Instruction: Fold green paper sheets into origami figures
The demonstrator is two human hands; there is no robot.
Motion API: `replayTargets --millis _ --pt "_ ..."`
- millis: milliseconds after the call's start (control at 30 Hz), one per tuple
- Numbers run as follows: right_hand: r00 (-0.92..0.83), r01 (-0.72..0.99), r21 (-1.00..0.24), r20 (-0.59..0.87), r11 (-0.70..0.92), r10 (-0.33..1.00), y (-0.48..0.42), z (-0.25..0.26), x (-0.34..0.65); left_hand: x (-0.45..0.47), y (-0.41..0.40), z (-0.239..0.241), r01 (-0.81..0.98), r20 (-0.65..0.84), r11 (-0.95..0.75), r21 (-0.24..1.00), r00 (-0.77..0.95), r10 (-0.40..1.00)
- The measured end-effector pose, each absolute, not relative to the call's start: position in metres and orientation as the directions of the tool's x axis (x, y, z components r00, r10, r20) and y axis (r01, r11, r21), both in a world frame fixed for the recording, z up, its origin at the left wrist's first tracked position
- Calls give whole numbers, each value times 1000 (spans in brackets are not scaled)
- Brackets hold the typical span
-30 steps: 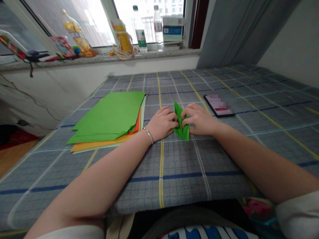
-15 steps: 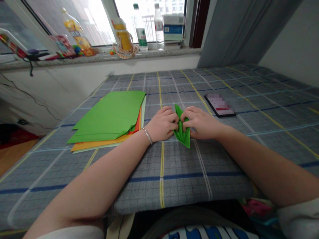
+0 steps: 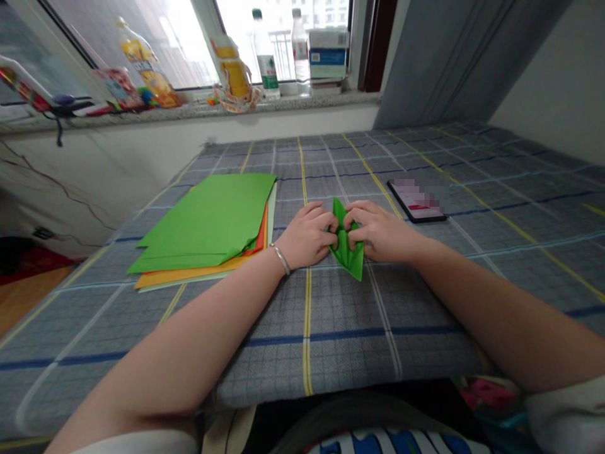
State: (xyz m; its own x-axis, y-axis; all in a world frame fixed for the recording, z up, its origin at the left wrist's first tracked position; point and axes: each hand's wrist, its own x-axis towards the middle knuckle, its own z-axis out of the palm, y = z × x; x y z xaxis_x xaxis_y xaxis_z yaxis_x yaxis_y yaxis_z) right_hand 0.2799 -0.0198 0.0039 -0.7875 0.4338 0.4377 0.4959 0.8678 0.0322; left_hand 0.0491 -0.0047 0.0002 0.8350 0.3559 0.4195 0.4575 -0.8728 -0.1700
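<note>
A folded piece of green paper [image 3: 348,260] with pointed ends sits between my two hands, over the checked cloth. My left hand [image 3: 309,236] grips its left side, fingers curled onto the paper, a silver bangle at the wrist. From the other side my right hand [image 3: 378,232] pinches the right part, with thumb and fingertips inside the fold. The middle of the paper is partly opened out between the fingertips. Some of the folds are hidden beneath my fingers.
Left of my hands lies a stack of coloured paper [image 3: 208,217], green on top with orange and pale sheets below. A phone [image 3: 416,202] rests to the right. Bottles [image 3: 267,63] and a yellow flask [image 3: 235,72] line the windowsill [image 3: 189,112] beyond the checked cloth [image 3: 350,353].
My right hand has shifted very slightly to the right, and the lower part of the green paper has spread a little wider. My left hand is almost unchanged.
</note>
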Motion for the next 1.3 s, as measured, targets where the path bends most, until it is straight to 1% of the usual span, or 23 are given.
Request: replayTargets --millis 133,233,400,567,633,833,933,1200,1300 --pt "-773 510 9 444 860 454 -18 1 283 48 -4 0 475 432 -863 -173 824 367" --pt "-765 513 -6 450 858 461 -18 1 283 48 -3 1 479 415 -861 -172 828 378" --pt "-775 513 31 445 858 448 -17 1 282 48 -2 2 465 391 -864 -194 844 366" --pt "-744 536 19 483 844 462 -12 -3 288 45 2 -1 486 458 -860 -156 807 373" --pt "-732 546 14 494 837 469 -9 -4 290 45 3 -3 494 474 -855 -161 798 372" --pt "-737 567 83 494 819 461 -8 -4 287 48 2 -4 522 514 -826 -215 779 359" --pt "-736 576 107 499 810 457 -10 -4 284 48 1 -4 518 516 -827 -218 781 352" --pt "-703 592 59 526 804 479 -3 -9 292 43 6 -6 518 513 -843 -148 769 382" --pt "-705 592 56 519 804 483 -4 -8 292 42 7 -5 527 512 -833 -169 769 383"
